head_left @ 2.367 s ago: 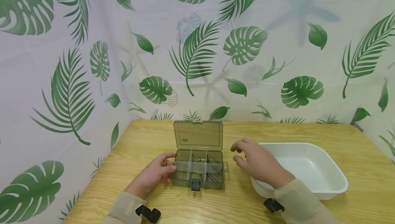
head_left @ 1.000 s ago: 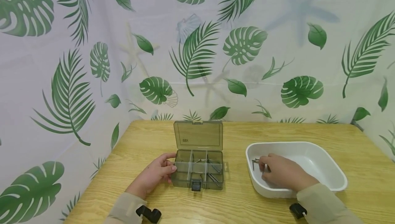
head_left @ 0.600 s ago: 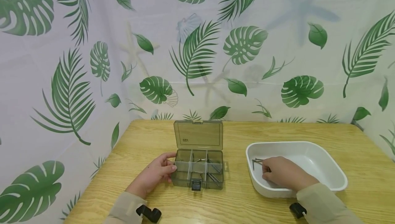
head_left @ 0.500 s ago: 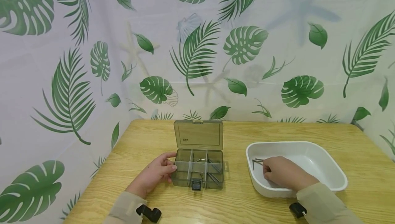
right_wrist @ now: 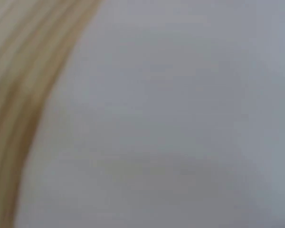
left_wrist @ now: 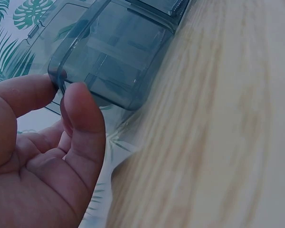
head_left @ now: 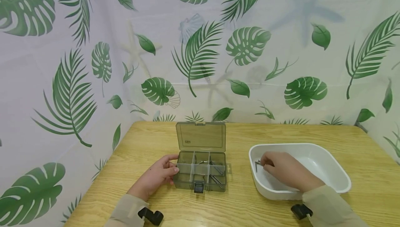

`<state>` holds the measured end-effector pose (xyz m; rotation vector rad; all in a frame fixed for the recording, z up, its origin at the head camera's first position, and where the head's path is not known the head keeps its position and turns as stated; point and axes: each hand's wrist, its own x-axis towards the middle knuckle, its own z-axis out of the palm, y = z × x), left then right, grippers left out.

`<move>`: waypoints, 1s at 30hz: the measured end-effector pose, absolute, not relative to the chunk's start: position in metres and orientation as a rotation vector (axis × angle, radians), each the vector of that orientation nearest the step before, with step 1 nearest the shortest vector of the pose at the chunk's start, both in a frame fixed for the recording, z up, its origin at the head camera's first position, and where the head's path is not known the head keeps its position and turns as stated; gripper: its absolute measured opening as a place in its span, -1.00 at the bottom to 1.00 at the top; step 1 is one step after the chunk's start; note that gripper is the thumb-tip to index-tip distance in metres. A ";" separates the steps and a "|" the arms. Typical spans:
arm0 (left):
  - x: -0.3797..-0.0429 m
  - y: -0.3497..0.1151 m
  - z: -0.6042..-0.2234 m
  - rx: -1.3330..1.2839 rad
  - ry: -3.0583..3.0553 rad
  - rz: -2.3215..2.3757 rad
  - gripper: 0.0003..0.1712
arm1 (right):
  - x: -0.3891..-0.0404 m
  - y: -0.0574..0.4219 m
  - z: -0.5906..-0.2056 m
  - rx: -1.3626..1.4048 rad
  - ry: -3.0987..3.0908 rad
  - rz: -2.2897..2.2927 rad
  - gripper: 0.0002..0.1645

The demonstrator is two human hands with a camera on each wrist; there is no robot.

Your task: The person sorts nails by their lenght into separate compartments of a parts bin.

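Observation:
A smoky clear plastic compartment box (head_left: 200,185) stands on the table with its lid (head_left: 201,136) raised. Several thin metal pins, like nails or screws (head_left: 216,180), lie in its middle and right compartments. My left hand (head_left: 157,176) grips the box's left side; in the left wrist view its thumb (left_wrist: 83,111) and index finger are at the box's corner. Inside the white tub (head_left: 328,150), my right hand (head_left: 285,169) reaches down with fingers curled, right beside a few similar metal pins (head_left: 257,164). Its fingertips are hidden, and I cannot tell whether they hold a pin.
The wooden table (head_left: 237,206) carries the box at its centre and the tub on the right. A leaf-print cloth (head_left: 200,63) hangs behind and at the sides. The right wrist view is filled by the blurred white tub wall (right_wrist: 171,114) and some table.
My right hand has gone from above the table beside the box into the tub, over the metal pins, and just now lifted slightly up and left. My left hand and the box stay put.

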<state>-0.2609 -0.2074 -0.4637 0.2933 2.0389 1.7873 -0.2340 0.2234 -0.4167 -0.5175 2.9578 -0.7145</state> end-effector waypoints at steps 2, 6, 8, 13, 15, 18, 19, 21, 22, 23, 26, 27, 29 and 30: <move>-0.261 -0.207 -0.464 0.284 2.043 1.788 -0.29 | -0.233 0.219 -0.411 -0.539 2.966 -0.754 -0.90; -0.260 -0.207 -0.462 0.278 2.048 1.793 -0.28 | -0.231 0.205 -0.400 -0.600 2.980 -0.817 -0.84; -0.259 -0.206 -0.461 0.286 2.049 1.793 -0.28 | -0.231 0.196 -0.395 -0.619 2.980 -0.827 -0.82; -0.258 -0.205 -0.459 0.299 2.044 1.792 -0.27 | -0.234 0.169 -0.388 -0.671 2.988 -0.807 -0.82; -0.257 -0.205 -0.459 0.302 2.042 1.793 -0.27 | -0.235 0.158 -0.387 -0.705 2.993 -0.800 -0.82; -0.257 -0.205 -0.459 0.304 2.040 1.792 -0.28 | -0.235 0.140 -0.385 -0.766 2.994 -0.797 -0.81; -0.257 -0.205 -0.458 0.303 2.040 1.791 -0.28 | -0.235 0.134 -0.383 -0.777 2.987 -0.802 -0.81; -0.257 -0.205 -0.458 0.299 2.042 1.789 -0.28 | -0.235 0.121 -0.381 -0.804 2.981 -0.795 -0.81; -0.256 -0.205 -0.457 0.297 2.042 1.789 -0.28 | -0.235 0.116 -0.381 -0.821 2.977 -0.795 -0.81; -0.256 -0.205 -0.457 0.296 2.044 1.788 -0.28 | -0.235 0.110 -0.380 -0.833 2.973 -0.791 -0.82; -0.256 -0.205 -0.455 0.301 2.044 1.788 -0.28 | -0.236 0.095 -0.379 -0.898 2.970 -0.770 -0.84; -0.256 -0.205 -0.456 0.304 2.043 1.788 -0.28 | -0.237 0.091 -0.379 -0.924 2.968 -0.764 -0.85; -0.256 -0.205 -0.456 0.308 2.043 1.788 -0.28 | -0.238 0.082 -0.379 -0.963 2.959 -0.747 -0.85; -0.256 -0.205 -0.456 0.308 2.044 1.788 -0.28 | -0.239 0.078 -0.379 -0.975 2.958 -0.738 -0.86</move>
